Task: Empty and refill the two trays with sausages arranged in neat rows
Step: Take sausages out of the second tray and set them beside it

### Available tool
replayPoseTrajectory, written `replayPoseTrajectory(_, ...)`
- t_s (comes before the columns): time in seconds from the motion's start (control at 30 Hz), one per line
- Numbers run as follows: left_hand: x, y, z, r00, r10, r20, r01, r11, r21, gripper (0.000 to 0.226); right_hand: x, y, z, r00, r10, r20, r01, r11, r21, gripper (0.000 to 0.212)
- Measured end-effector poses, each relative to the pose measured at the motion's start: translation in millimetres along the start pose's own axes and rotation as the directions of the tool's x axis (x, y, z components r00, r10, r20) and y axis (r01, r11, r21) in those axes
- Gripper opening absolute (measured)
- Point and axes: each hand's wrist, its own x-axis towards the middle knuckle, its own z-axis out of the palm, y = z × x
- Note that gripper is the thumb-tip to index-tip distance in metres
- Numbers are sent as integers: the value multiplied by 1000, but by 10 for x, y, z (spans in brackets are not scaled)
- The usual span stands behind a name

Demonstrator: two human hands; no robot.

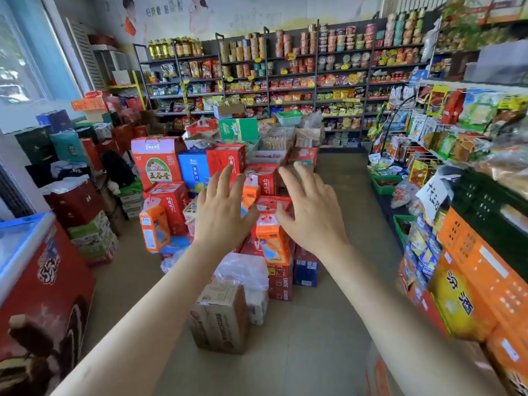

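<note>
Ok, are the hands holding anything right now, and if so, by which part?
Nothing is held. The left hand and right hand are both open with fingers spread, raised in the air above the stacked boxes.

Two bare forearms, no sleeves in view, left hand (221, 212) and right hand (310, 208) ungloved, no rings, no wristwear, short unpainted nails

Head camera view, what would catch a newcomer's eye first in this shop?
Two bare hands, the left hand and right hand, are stretched out mid-frame with fingers spread, holding nothing. Behind them a pile of red and orange gift boxes fills the middle of the floor. A red chest freezer sits at the lower left, and packed shelves line the back wall.
</note>
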Motion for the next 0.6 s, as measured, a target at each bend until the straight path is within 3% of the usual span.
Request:
replayPoseTrajectory(0.13,17,17,680,973,13,232,6,997,-83,56,-284,433,503,973,112,200,-121,992,35,52)
replayPoseTrajectory(0.37,51,-87,1916,956,123,267,-58,970,-238,48,-508,1016,1553,898,285,335,-327,942,76,41)
replayPoseTrajectory(0.6,808,-343,3036,894,152,421,-20,953,-304,49,-69,1600,2370,789,430,440,-460,887,-43,35)
